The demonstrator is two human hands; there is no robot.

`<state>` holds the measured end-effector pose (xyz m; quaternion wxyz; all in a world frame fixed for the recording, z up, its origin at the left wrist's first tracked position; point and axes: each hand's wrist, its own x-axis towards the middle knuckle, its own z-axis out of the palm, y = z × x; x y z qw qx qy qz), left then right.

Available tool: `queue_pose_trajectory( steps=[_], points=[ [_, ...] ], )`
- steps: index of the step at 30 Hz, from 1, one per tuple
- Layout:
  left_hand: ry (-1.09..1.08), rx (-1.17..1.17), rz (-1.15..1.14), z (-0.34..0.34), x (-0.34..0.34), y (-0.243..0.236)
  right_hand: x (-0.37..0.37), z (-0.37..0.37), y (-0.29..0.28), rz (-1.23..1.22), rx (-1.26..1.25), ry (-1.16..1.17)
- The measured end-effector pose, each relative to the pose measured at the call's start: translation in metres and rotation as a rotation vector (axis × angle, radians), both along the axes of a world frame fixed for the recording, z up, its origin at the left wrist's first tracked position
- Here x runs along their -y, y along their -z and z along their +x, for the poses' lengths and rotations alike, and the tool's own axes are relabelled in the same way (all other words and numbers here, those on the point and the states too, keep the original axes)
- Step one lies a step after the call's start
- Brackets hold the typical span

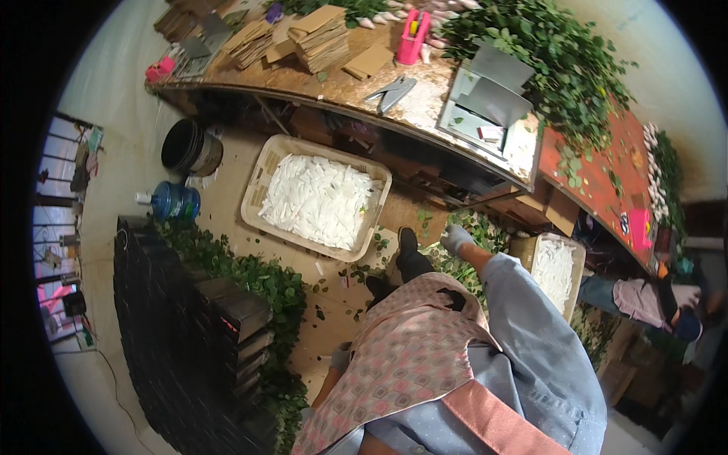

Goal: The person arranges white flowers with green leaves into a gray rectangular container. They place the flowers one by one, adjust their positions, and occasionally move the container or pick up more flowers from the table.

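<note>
My right hand (459,240), in a grey glove, reaches out past my blue sleeve with its fingers loosely extended, over scattered green leaves (485,227) below the workbench. Nothing clear is in it. My left hand (340,355), also gloved, is mostly hidden beside my patterned pink-grey apron (402,334); its fingers are unclear. Ahead on the floor sits a beige plastic basket (254,216) full of small white pieces (315,197). A second such basket (570,288) is right of my sleeve. Heaped foliage (269,273) lies along black crates (167,318) on my left.
A workbench (227,68) holds cardboard stacks (318,42), a pink tape dispenser (412,36), pliers-like tool (394,92), metal device (474,114) and leafy stems (531,45). A black bucket (189,148) and water jug (174,201) stand left; a co-worker (644,299) is at right.
</note>
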<state>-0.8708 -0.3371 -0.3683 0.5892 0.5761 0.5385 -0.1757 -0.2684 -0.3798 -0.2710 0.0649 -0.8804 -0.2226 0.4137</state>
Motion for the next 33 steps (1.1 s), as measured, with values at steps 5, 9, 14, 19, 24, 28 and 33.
queue_pose_trajectory(
  steps=[5,9,14,19,24,28,33],
  points=[
    [-0.07,-0.128,-0.058,0.022,0.044,-0.048,-0.129,0.011,0.011,0.208,0.145,-0.228],
    [-0.151,-0.245,-0.125,0.04,0.091,-0.082,-0.208,0.048,0.039,0.235,0.363,-0.337],
    [-0.114,-0.353,-0.196,0.042,0.097,-0.102,-0.237,0.15,0.167,0.323,0.619,-0.07],
    [-0.168,-0.396,-0.253,0.063,0.13,-0.097,-0.256,0.169,0.166,0.105,0.347,-0.081],
    [-0.126,-0.386,-0.215,0.067,0.116,-0.097,-0.249,0.173,0.142,0.05,0.253,-0.137],
    [-0.185,-0.395,-0.181,0.08,0.093,-0.096,-0.247,0.168,0.104,0.032,0.177,-0.19],
    [-0.144,-0.281,-0.079,0.089,0.053,-0.106,-0.22,0.093,0.016,0.13,0.265,-0.599]
  ],
)
